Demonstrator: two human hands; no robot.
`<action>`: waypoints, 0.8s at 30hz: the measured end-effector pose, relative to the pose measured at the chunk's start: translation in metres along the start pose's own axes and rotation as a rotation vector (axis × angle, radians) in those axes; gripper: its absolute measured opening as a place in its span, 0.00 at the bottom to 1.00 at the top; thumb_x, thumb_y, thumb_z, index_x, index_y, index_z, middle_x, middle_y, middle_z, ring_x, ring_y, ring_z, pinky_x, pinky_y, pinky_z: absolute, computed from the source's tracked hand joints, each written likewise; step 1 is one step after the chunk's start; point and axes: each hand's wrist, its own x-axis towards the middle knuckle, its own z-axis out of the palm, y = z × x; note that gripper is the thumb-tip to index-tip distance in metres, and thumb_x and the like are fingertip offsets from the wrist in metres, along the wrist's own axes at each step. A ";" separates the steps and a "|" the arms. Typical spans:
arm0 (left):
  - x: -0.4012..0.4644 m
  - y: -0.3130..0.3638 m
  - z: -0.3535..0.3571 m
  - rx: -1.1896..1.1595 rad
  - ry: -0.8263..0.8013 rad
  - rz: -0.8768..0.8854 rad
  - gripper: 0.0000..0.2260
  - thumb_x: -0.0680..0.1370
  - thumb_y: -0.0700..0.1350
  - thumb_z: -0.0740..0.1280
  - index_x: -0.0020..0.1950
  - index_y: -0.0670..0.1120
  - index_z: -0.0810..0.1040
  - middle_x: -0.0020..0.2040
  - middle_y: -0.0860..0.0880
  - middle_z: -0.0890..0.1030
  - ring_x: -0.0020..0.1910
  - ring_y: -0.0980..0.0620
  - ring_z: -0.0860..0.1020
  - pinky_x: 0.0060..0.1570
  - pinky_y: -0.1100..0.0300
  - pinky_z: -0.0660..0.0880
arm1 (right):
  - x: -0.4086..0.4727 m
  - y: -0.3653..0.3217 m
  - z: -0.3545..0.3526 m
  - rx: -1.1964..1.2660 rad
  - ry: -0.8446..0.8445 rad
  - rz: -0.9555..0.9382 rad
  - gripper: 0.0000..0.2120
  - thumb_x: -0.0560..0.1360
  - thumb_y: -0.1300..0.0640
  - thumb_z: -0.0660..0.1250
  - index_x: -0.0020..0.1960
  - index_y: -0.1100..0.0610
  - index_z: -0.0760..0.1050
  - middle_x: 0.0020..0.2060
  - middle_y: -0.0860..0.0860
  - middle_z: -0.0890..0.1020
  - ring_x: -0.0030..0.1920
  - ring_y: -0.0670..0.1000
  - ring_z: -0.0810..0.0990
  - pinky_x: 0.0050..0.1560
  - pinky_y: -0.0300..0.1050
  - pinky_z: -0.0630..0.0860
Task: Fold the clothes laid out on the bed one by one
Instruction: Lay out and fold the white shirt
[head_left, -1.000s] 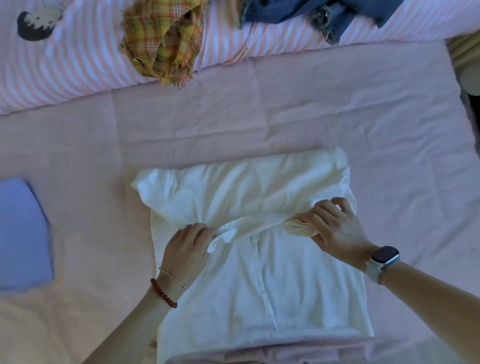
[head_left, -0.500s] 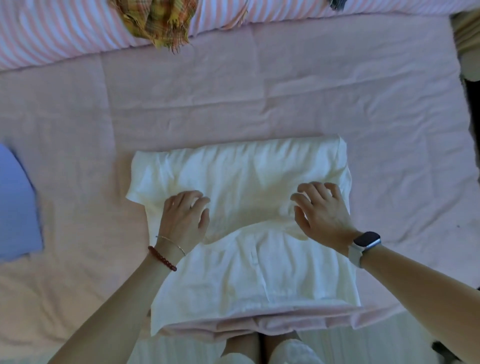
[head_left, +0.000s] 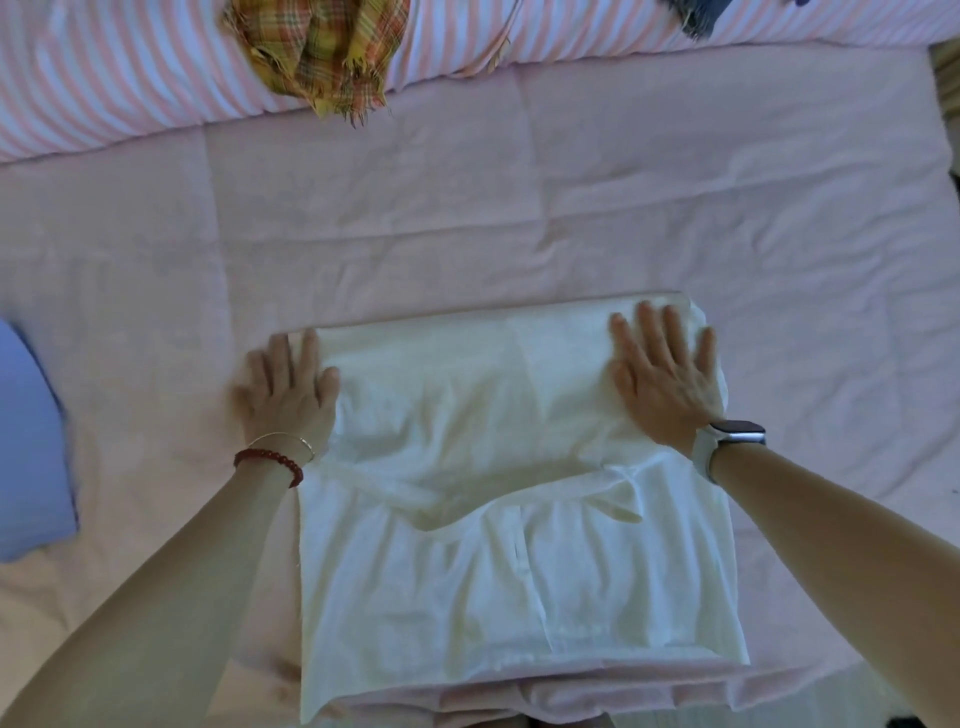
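Both hands have slid outward to the fold's corners: left hand (head_left: 288, 387) and right hand (head_left: 662, 371) press flat on the shirt (head_left: 493, 519), half-folded at six o'clock; plaid cloth (head_left: 317, 47) at twelve awaits folding.

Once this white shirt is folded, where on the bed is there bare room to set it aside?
The widest bare stretch of pink sheet lies between the white shirt and the striped bedding at the far edge. Another lies right of the right hand. Left of the left hand a narrower strip ends at the blue garment. The plaid cloth crowds the far edge.
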 end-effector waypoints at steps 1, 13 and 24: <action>0.001 -0.005 0.001 0.003 0.015 -0.009 0.23 0.81 0.51 0.49 0.76 0.52 0.50 0.76 0.49 0.52 0.73 0.45 0.51 0.66 0.41 0.55 | 0.003 0.006 0.002 0.020 -0.021 0.064 0.26 0.80 0.45 0.44 0.76 0.47 0.42 0.77 0.50 0.44 0.76 0.56 0.42 0.71 0.64 0.42; 0.047 0.023 -0.040 0.048 -0.071 0.311 0.22 0.76 0.54 0.64 0.70 0.52 0.68 0.68 0.47 0.69 0.68 0.44 0.64 0.66 0.50 0.58 | 0.047 0.007 -0.038 0.080 -0.006 -0.132 0.26 0.80 0.49 0.55 0.76 0.53 0.53 0.75 0.49 0.57 0.75 0.52 0.53 0.72 0.58 0.44; 0.063 0.022 -0.084 0.047 -0.145 0.271 0.15 0.76 0.52 0.66 0.54 0.42 0.75 0.54 0.44 0.76 0.54 0.43 0.74 0.46 0.55 0.67 | 0.060 0.017 -0.087 0.059 -0.003 -0.079 0.13 0.78 0.51 0.60 0.59 0.56 0.73 0.55 0.54 0.75 0.52 0.58 0.76 0.46 0.45 0.65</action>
